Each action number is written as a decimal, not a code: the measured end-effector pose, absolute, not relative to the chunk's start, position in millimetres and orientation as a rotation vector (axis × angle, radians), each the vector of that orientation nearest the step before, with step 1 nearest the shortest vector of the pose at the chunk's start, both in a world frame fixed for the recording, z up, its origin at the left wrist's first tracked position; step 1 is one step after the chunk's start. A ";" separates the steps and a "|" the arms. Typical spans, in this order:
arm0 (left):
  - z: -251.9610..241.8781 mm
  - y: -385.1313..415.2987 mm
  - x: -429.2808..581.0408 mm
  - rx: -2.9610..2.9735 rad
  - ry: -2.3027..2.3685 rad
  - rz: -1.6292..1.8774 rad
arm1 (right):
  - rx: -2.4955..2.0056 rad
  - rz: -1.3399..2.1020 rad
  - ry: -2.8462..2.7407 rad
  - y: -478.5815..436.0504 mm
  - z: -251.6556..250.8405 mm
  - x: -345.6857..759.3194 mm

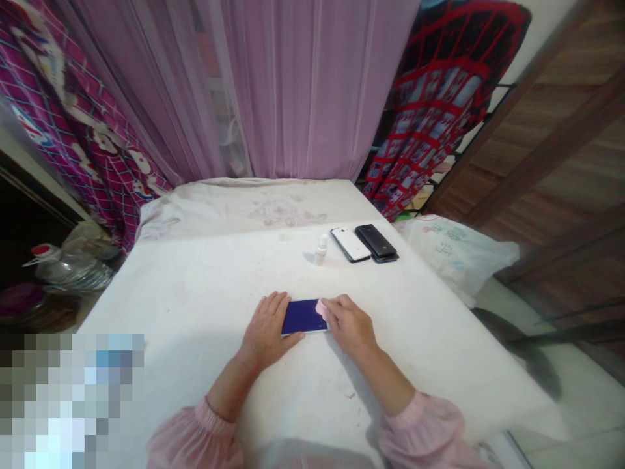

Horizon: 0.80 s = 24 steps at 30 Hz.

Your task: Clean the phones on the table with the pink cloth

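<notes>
A phone [303, 317] with a dark blue screen and a pale edge lies flat and sideways on the white-covered table. Around its left end rests my left hand [266, 327], the fingers along the far side and the thumb at the near edge. My right hand [347, 323] is closed on a small pink cloth [321, 309], which touches the screen near its right end. Beyond the phone, a small white bottle [321, 251] stands upright.
At the back right of the table [205, 273] lie a white phone [350, 244] and a stack of black phones [376, 242]. A plastic bag [452, 251] is beyond the right edge. Purple curtains [312, 91] hang behind, and a large bottle [78, 264] is at the left.
</notes>
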<state>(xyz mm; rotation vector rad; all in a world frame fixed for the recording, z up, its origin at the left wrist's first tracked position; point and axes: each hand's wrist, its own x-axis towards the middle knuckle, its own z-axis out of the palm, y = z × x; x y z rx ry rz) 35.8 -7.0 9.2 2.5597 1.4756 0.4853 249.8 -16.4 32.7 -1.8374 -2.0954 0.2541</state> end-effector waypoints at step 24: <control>0.3 -9.2 38.7 2.623 1.493 0.584 | -1.915 0.428 -1.647 13.6 24.8 252.2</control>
